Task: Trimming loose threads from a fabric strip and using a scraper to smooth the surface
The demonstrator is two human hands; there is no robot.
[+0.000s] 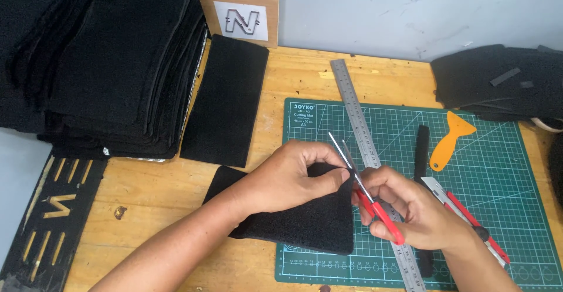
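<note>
A wooden sign board (pixel 239 10) leans against the wall at the far edge of the table (pixel 164 192), just behind the black pads; it carries a white rectangular label (pixel 241 21) with a grey outlined letter shape. At the table's near left corner lies a black sign panel (pixel 44 219) with cut-out gold-coloured letter shapes
</note>
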